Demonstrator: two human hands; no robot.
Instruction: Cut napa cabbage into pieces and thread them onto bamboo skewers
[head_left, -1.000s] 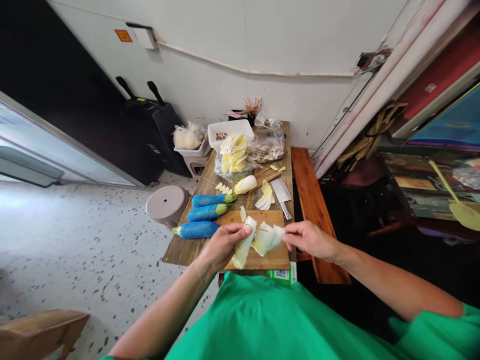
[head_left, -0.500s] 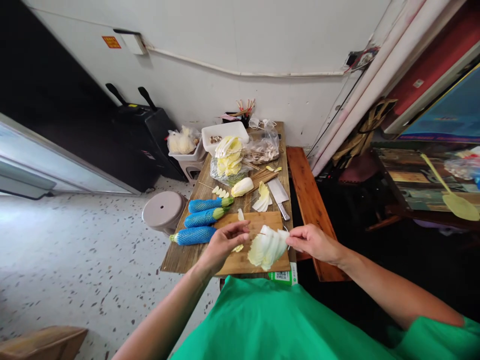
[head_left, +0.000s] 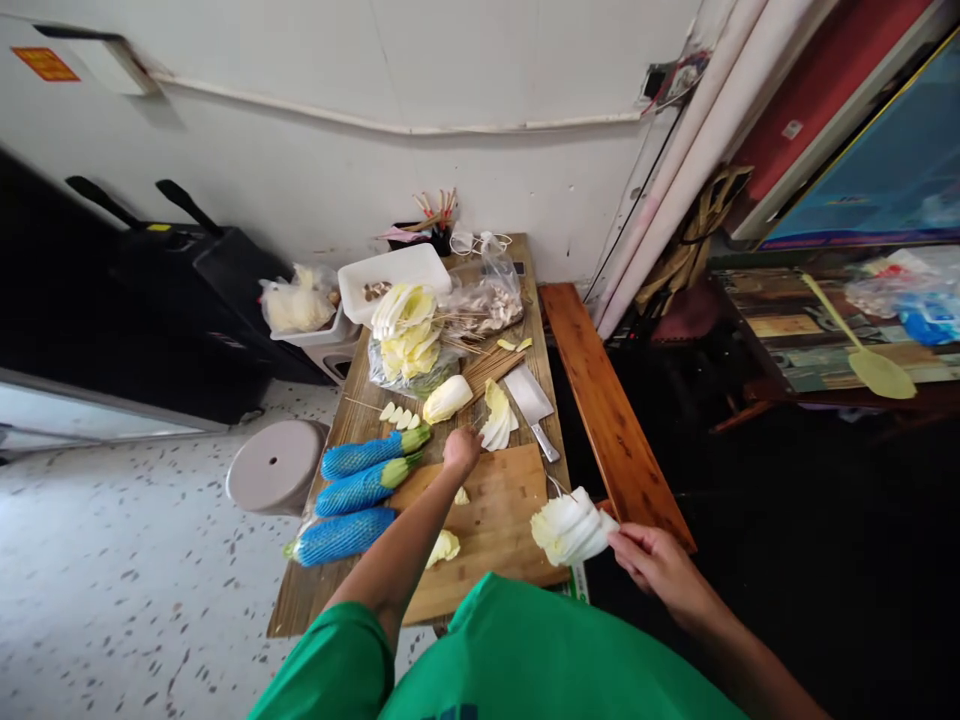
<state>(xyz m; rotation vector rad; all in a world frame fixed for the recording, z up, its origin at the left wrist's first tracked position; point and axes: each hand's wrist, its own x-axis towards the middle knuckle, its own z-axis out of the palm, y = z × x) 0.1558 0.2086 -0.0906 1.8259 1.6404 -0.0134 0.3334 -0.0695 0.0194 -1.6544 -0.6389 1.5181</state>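
My right hand pinches a layered bunch of napa cabbage leaves by its white end, off the right edge of the cutting board. A thin stick tip seems to poke out of the bunch. My left hand reaches to the board's far edge with its fingers curled; what they hold, if anything, is hidden. Just right of it lies another cabbage leaf bunch. Beyond is a small cabbage heart. Loose leaf scraps rest on the board, partly behind my left forearm.
A cleaver lies at the table's right side, by bamboo skewers. Several zucchini in blue netting sit at left. Farther back are piled cabbage leaves, a white tub and bagged mushrooms. A bench stands right.
My left hand has moved forward from beside the cabbage bunch to the board's far edge, and its fingers have closed. My right hand has carried the bunch to the right. The view has shifted.
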